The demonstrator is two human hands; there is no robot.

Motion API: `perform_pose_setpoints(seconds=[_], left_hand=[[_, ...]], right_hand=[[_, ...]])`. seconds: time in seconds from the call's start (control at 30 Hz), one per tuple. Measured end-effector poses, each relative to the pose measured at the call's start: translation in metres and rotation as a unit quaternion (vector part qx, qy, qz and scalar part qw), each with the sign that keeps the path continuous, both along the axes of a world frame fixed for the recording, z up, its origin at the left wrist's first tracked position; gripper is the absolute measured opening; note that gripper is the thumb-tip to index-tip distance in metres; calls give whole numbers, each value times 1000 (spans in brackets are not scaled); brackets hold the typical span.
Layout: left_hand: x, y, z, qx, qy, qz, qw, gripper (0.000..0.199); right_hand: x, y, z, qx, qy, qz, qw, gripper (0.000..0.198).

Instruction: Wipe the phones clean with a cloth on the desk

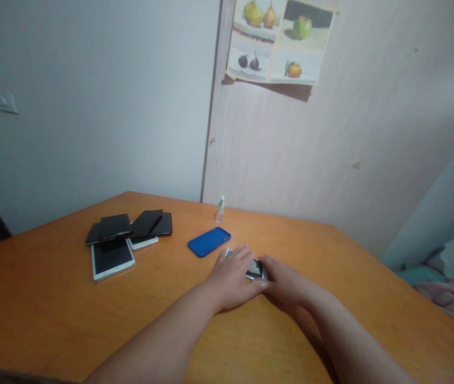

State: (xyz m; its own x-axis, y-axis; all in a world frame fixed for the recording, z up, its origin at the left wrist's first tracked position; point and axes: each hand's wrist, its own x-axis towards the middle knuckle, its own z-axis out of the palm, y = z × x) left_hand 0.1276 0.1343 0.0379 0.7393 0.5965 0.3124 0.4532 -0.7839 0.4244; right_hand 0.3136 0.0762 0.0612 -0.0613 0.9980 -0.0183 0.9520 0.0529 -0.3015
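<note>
A white-edged smartphone (256, 268) with a dark screen lies on the orange-brown table, mostly covered by my hands. My left hand (233, 280) rests palm down across it, its fingers stretched over the far edge and its thumb pointing right. At the phone's right end, my right hand (285, 280) has its fingers and thumb closed around the edge; part of that grip is hidden. The tips of both thumbs meet or nearly meet at the near side. Just beyond my left hand lies a blue phone case (209, 241), apart from the fingers.
To the left, a white tablet (113, 259) lies by a loose pile of dark devices or cases (115, 226) and another white device (144, 242). A small clear bottle (220, 209) stands near the table's (163, 330) back edge. Walls rise behind, with a fruit picture sheet (281, 45).
</note>
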Motion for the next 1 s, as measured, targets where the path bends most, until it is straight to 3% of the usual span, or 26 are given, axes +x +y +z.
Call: perform_pose_setpoints(seconds=[0.2, 0.43, 0.53, 0.63, 0.7, 0.77, 1.0], left_hand=[[-4, 12, -6, -17, 45, 56, 997, 84], [-5, 18, -2, 0, 47, 96, 994, 39], [-5, 17, 0, 10, 41, 102, 994, 32], [-4, 17, 0, 16, 20, 98, 995, 33], [-4, 18, -2, 14, 10, 92, 996, 31], [-4, 18, -4, 12, 7, 88, 996, 31], [-2, 18, -4, 14, 13, 106, 994, 45]], right_hand=[[6, 0, 1, -1, 13, 20, 1000, 37], [21, 10, -1, 42, 9, -18, 999, 21], [9, 11, -1, 78, 39, -29, 996, 23], [-14, 6, -1, 117, 79, 31, 990, 31], [-27, 2, -2, 115, 88, 104, 984, 37], [-31, 2, -4, 109, 75, 132, 982, 41], [-7, 14, -11, 81, -7, -8, 997, 43]])
